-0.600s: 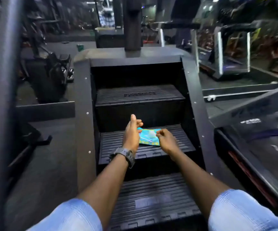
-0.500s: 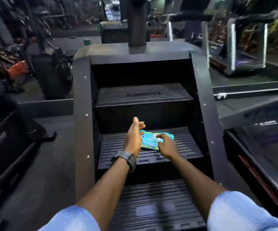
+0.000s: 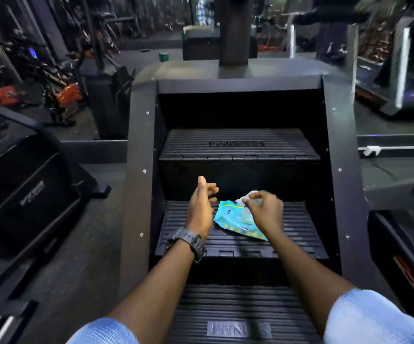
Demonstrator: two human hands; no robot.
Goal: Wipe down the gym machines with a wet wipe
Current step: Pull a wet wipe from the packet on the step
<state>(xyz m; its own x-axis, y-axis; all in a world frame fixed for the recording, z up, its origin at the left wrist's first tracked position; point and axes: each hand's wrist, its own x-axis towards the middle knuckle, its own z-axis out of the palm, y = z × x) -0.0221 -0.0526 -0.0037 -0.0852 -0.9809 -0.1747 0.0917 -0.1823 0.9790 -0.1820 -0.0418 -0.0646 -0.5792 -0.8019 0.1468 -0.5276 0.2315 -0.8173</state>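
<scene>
In the middle of the frame our right hand (image 3: 266, 212) pinches a wet wipe (image 3: 251, 196) from the pack (image 3: 233, 219) on the step (image 3: 297, 234), our left hand (image 3: 201, 207) loose, with no wiping done yet.

Three ribbed steps (image 3: 238, 145), one wipe pack (image 3: 235, 220), two hands (image 3: 201, 209), one wristwatch (image 3: 191, 240).
</scene>
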